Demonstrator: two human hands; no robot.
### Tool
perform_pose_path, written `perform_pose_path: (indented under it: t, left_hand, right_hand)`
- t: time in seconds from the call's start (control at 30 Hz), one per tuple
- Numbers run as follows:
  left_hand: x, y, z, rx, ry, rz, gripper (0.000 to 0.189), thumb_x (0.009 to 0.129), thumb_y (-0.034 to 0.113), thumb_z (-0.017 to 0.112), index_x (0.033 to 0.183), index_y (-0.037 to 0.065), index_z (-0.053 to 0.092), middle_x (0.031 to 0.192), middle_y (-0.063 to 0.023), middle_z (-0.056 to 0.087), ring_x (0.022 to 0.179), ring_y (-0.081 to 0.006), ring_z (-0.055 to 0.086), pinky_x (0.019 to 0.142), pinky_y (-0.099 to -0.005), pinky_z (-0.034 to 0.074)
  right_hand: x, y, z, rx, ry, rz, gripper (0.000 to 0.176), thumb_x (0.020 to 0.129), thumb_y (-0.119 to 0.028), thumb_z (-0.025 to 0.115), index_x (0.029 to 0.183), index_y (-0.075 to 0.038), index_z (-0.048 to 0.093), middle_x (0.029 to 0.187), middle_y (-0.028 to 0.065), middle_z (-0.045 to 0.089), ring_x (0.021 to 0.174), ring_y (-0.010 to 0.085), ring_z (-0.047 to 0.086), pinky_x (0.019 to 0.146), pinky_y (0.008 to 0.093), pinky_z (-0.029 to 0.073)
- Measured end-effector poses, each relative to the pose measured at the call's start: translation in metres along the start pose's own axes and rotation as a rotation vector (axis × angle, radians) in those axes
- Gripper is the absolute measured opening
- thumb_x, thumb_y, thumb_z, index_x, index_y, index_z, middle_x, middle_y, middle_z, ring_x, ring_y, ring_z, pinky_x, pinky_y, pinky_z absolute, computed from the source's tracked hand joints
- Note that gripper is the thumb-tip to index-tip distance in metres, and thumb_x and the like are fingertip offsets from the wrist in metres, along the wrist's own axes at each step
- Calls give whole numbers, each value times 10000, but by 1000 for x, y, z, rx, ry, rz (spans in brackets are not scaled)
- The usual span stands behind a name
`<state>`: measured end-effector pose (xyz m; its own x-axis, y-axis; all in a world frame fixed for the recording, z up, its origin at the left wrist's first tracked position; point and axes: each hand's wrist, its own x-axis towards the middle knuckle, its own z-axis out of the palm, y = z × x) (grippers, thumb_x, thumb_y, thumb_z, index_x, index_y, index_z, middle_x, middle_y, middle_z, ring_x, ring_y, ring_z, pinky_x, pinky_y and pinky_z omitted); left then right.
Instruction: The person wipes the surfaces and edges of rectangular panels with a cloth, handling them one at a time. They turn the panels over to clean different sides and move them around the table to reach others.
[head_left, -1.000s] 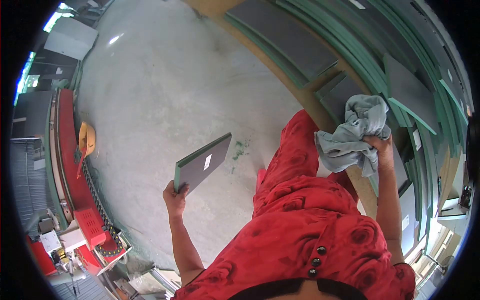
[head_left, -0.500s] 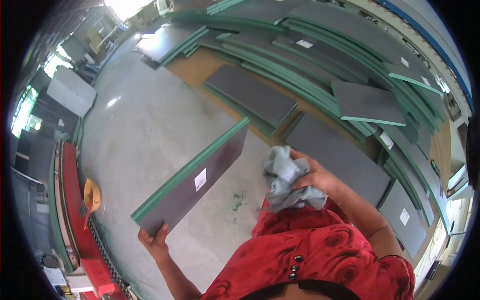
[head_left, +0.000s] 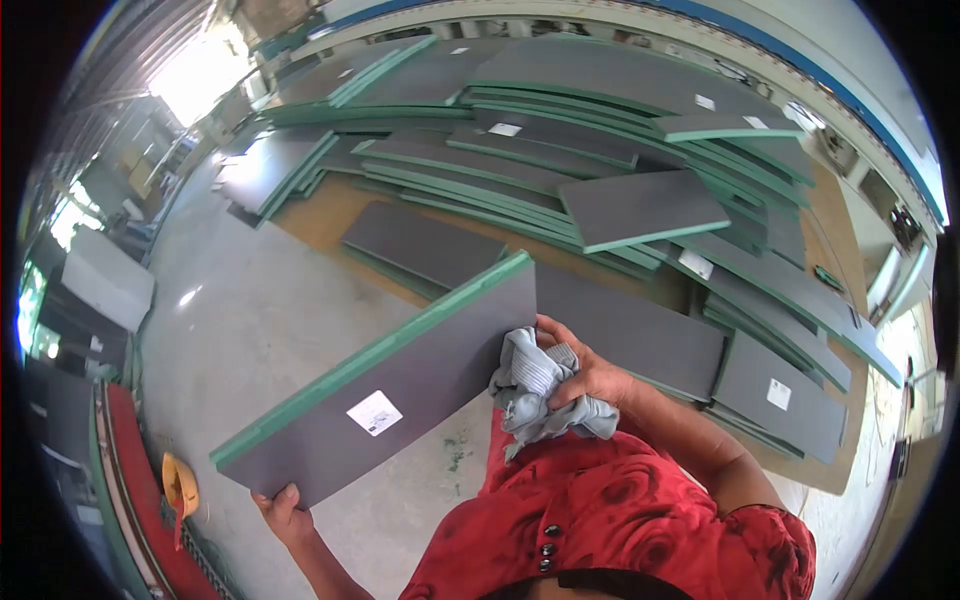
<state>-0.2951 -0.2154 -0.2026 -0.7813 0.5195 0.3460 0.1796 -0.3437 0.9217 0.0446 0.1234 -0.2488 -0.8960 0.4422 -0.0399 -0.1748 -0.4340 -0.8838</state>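
Observation:
A grey-brown panel with green edges and a white label hangs tilted in front of me, its right end higher. My left hand grips its lower left corner, thumb on the labelled face and fingers behind. Bunched in my right hand is a grey cloth, which overlaps the panel's right end. The fingertips of that hand are partly hidden by the cloth.
Stacks of green-edged panels cover a low brown board ahead and to the right. A loose panel lies askew on top. Left, a yellow container stands beside a red machine rail on the grey floor.
The panel has swung so its labelled face turns more toward me. My right hand has brought the cloth to its right end. The view has shifted toward the stacks.

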Motion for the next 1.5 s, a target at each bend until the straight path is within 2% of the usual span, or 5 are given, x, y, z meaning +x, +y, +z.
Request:
perform_pose_path:
  t: [0.33, 0.73, 1.17, 1.23, 1.5]
  left_hand:
    - [56, -41, 139, 29, -267, -240, 472, 691, 69, 611, 1146, -29, 529, 1072, -101, 590, 999, -197, 555, 896, -315, 416]
    - [84, -160, 267, 175, -781, -503, 318, 779, 105, 660, 1062, -29, 605, 916, -63, 641, 809, -126, 599, 739, -269, 486]
    - [91, -186, 324, 485, -929, -379, 323, 813, 209, 674, 1016, -34, 613, 957, -72, 633, 818, -124, 596, 720, -270, 485]
    - [96, -201, 325, 728, -839, -111, 406, 792, 278, 692, 1004, -59, 611, 1004, -111, 606, 875, -167, 592, 736, -297, 479]
    - [100, -194, 346, 980, -934, -14, 707, 748, 450, 690, 1122, -133, 546, 1119, -225, 556, 1048, -352, 554, 885, -375, 433]
  right_hand:
    - [-115, -26, 9, -420, 536, 3, 959, 550, -25, 733, 1409, -44, 306, 1227, 139, 472, 1151, 246, 463, 973, 304, 366]
    - [-194, 17, -1, -138, 934, 17, 855, 599, 33, 698, 1369, 47, 328, 1099, 122, 574, 989, 203, 569, 893, 303, 437]
    - [-202, 28, -5, -129, 1091, 27, 911, 592, -32, 697, 1386, 80, 265, 1121, 157, 561, 1012, 218, 562, 885, 273, 438]
    - [-202, 24, -2, -119, 1099, 27, 918, 590, -33, 699, 1388, 82, 259, 1129, 160, 558, 1021, 222, 560, 891, 274, 436]
    - [-205, 44, -7, -276, 1178, -30, 946, 577, 17, 697, 1402, 73, 238, 1172, 163, 543, 1045, 215, 553, 926, 290, 415]
